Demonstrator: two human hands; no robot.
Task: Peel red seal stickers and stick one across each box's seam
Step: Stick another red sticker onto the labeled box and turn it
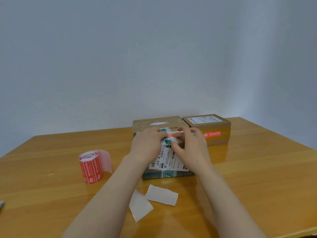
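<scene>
From the head camera, the task's thing is a red seal sticker (171, 135). It lies on top of the near box (169, 174), at the box's far end, between my two grips.

The left grip (147, 145) has its fingers fairly straight, and the tips press down on the sticker's left end. The right grip (192, 145) has a finger and thumb bent at the sticker's right end. I cannot tell if they pinch it or just push it down.

I think the sticker is very light, thin and floppy. It will stick to skin, so I would hold it only by its ends and rub it flat from the middle out. The near box looks stiff and should stay put under a push.

Left of the near box stands the sticker roll (91, 167), with its tail curled loose. In front of the near box lie two white backing papers (139, 204) (162, 194). Behind it sits a brown box (154, 121), and behind and to the right sits a box (211, 127) with a red sticker on its side (212, 134).

My grips hide most of the sticker and the seam under it, so I cannot see if it crosses the seam. The print on the shipping label (164, 160) is too small to read. Far left of the near box, the edge of the picture cuts off a small grey thing (1, 203) on the worktop (257, 169).
</scene>
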